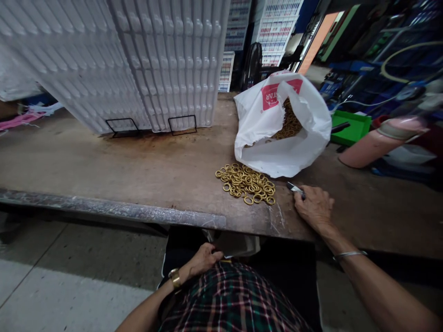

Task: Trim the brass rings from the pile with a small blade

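Observation:
Gold-coloured metal rings (246, 182) lie in a loose pile near the table's front edge. Just to their right, my right hand (314, 206) rests on the tabletop, closed around a small black-and-silver tool (296, 189) whose exact kind I cannot make out. Behind the pile a white plastic sack (287, 154) with a red label lies with its mouth open, more rings (291, 123) showing inside. Below the table edge, at my lap, my left hand (206, 258) has its fingers curled in beside a whitish item (238, 243); what they hold, if anything, is hidden.
Tall stacks of ribbed translucent trays (173, 64) stand on the wooden table (145, 170) at back left, against black wire stands (182, 125). To the right are a pink bottle (374, 143) and a green tray (353, 129). Plastic crates (277, 27) are piled behind.

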{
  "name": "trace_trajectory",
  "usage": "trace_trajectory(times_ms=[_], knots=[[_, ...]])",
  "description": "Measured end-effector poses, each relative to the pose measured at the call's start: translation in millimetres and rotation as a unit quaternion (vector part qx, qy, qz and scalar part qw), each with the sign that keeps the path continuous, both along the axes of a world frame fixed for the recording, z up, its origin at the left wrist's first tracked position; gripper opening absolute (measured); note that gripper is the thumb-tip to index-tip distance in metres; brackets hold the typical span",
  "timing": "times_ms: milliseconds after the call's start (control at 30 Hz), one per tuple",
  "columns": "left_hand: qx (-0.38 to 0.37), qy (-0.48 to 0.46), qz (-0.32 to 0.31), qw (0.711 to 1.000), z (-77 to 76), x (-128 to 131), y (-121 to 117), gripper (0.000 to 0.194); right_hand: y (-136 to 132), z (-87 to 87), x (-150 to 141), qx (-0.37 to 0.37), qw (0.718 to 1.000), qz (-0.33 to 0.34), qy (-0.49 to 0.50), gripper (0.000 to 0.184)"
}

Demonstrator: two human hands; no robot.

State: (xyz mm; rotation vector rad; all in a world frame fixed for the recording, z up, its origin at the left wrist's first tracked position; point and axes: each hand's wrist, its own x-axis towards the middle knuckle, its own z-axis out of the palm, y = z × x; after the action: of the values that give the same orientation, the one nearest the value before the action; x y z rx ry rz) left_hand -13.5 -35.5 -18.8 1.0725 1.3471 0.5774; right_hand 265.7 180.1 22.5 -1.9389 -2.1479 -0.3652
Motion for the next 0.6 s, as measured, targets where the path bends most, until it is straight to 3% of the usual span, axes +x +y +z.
trace_trajectory(times_ms=[167, 433, 600], knots=[[0.007, -0.011, -0.015, 1.0, 1.8, 0, 5, 0.034, 1, 0.7, 0, 0.0, 1.0, -0.005, -0.01, 0.028], [0.015, -0.003, -0.018, 1.0, -8.0, 4, 6, 0.035, 2, -2.3, 2, 0.007, 1.0, -0.001, -0.011, 0.026], [0.036, 0.002, -0.02, 0.999, -2.5, 6, 6, 0.036, 0, 0.3, 2, 0.006, 1.0, 0.003, -0.012, 0.024]])
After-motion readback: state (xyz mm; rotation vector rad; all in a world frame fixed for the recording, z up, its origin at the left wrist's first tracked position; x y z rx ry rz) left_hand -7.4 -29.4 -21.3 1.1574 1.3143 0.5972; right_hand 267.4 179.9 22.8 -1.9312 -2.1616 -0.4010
